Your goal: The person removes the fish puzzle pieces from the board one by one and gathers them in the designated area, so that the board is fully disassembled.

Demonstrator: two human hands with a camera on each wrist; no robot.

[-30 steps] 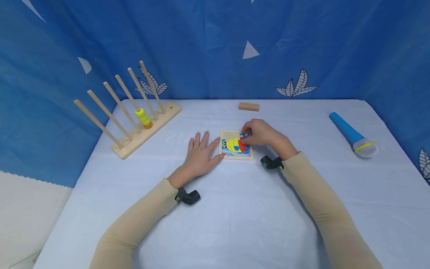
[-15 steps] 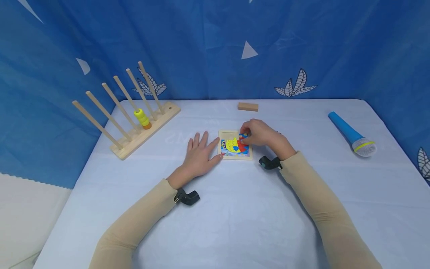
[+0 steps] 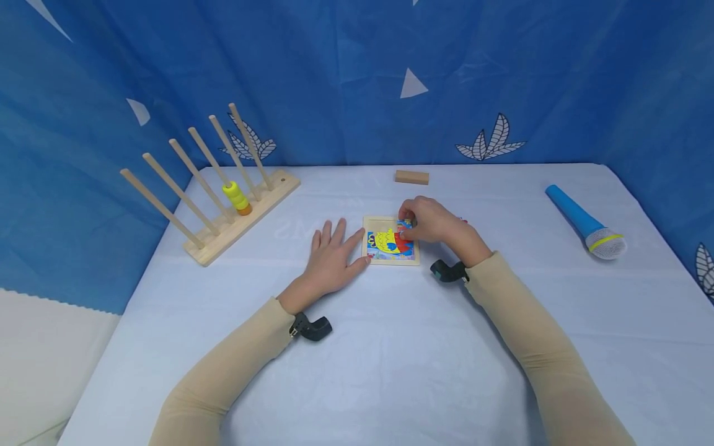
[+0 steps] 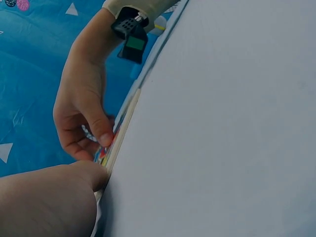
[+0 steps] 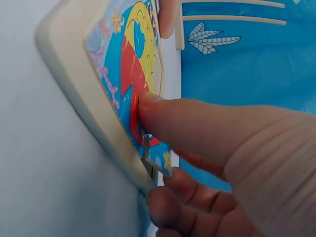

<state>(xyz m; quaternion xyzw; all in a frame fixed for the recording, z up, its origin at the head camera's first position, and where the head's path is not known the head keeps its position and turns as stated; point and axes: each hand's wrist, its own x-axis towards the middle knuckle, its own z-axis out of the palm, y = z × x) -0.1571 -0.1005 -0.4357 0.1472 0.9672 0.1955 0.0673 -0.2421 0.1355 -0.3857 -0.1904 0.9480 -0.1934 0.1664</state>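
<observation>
A small wooden jigsaw puzzle (image 3: 390, 243) with a yellow, red and blue fish lies on the table in a pale frame (image 5: 94, 108). The top left of the frame shows bare wood. My right hand (image 3: 429, 221) is over the puzzle's upper right corner. Its thumb and fingers pinch a blue puzzle piece (image 5: 160, 160) with a yellow starfish, tilted up out of the frame; the thumb lies over the red part in the right wrist view. My left hand (image 3: 330, 257) rests spread on the table, index finger and thumb at the frame's left edge.
A wooden peg stand (image 3: 242, 217) with yellow and orange beads on one peg stands at the left. A wooden block (image 3: 412, 177) lies behind the puzzle, and a blue toy microphone (image 3: 586, 223) at the right. Something small and red (image 3: 464, 220) peeks out behind the right wrist.
</observation>
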